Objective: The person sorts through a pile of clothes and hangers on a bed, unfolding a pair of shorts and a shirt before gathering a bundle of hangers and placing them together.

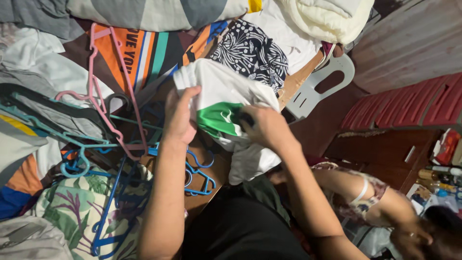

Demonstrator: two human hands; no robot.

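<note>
A white garment with a green panel (219,113) is held up between both hands, over a heap of clothes and a tangle of hangers. The left hand (179,115) is closed on the upper left edge of the cloth, its fingers (190,94) curled over a bunched fold. The right hand (263,126) is clenched on the garment near the green patch, with something dark gripped against the cloth (what it is cannot be told from this view).

The garment is judged to be light, soft and limp: it sags below the hands and folds wherever it is not supported, so little grip force should be needed. It is not fragile and not slippery, though thin cloth can slide out of a loose pinch. A sound hold is best taken at a seam, hem or shoulder edge, with the two hands set well apart so that the cloth is spread and not crumpled.

Just beside the left hand lies a pink hanger (108,86), with blue hangers (195,173) tangled below it; loose fabric could catch on their hooks. A black-and-white patterned cloth (250,50) lies beyond the garment, and a white plastic chair back (320,86) is seen to the right. Another person's arm (365,192) is stretched low at the right, apart from the garment.
</note>
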